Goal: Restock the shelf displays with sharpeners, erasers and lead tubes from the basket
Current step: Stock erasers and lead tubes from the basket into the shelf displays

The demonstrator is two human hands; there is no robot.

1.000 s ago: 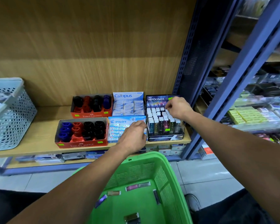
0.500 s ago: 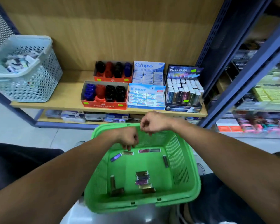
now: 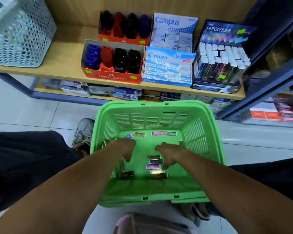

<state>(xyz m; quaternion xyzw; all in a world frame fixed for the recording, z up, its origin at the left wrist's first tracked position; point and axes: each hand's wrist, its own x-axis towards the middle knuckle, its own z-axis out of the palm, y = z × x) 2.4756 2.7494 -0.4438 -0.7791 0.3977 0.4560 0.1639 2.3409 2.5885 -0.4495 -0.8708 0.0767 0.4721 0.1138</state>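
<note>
The green basket (image 3: 156, 103) sits on the floor in front of me with several lead tubes lying loose on its bottom. My left hand (image 3: 125, 148) hangs inside it, fingers spread downward over a dark tube (image 3: 126, 173). My right hand (image 3: 167, 153) is also inside, with its fingertips at a stack of tubes (image 3: 154, 163), gripping nothing. On the shelf above stand the Hi-Polymer lead display (image 3: 222, 58), the Pilot eraser box (image 3: 167, 68), the Campus eraser box (image 3: 172, 31) and two Faber-Castell sharpener boxes (image 3: 112, 63).
A pale blue perforated basket (image 3: 20, 34) stands at the shelf's left end. A blue shelf upright (image 3: 269, 85) runs along the right. Boxed stock (image 3: 108, 92) fills the lower shelf. My shoe (image 3: 84, 130) rests left of the green basket.
Both hands left the shelf displays and dropped into the green basket. The view tilted down with them.
</note>
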